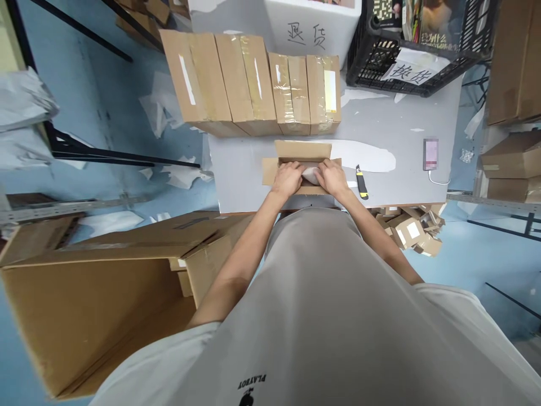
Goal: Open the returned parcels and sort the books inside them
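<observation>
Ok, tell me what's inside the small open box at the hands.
Inside the small open box, a pale, whitish item shows between the left hand and the right hand, which reach in. The hands cover its sides, and whatever lies beneath it is hidden.

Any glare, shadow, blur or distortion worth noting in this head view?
Head view: wide-angle distortion makes the grey shirt loom large; tape on the sealed boxes glints; the large carton is shadowed inside; the phone screen looks blurred; the left hand and right hand at the small box look fairly sharp.
</observation>
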Motion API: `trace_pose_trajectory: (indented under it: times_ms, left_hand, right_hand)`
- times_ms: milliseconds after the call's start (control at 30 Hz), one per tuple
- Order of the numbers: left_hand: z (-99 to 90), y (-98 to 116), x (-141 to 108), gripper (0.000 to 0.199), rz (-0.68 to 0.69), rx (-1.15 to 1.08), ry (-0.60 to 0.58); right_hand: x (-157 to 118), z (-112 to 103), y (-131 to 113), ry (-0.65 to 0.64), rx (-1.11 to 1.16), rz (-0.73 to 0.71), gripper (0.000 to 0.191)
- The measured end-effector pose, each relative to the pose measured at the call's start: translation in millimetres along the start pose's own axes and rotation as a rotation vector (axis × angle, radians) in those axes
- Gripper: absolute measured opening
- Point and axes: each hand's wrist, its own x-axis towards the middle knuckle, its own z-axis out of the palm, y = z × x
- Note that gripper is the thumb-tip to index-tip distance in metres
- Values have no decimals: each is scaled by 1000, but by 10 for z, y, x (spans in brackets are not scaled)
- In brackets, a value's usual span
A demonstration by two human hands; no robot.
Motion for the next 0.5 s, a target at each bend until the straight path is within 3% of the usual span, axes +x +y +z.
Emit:
trace_pose_trajectory:
  times_ms: [267, 367, 500]
  left_hand:
    - [-167, 19, 108, 52, -95, 33, -82]
    - [-330, -47, -62, 48, -134, -77, 36]
    - [-521, -213, -361, 28, -218, -445, 250]
  right_hand:
    - [-161, 16, 70, 138, 165, 35, 46]
    - [-248, -41, 102, 292, 334, 78, 48]
    - [-347, -122, 93, 449, 679, 166, 63]
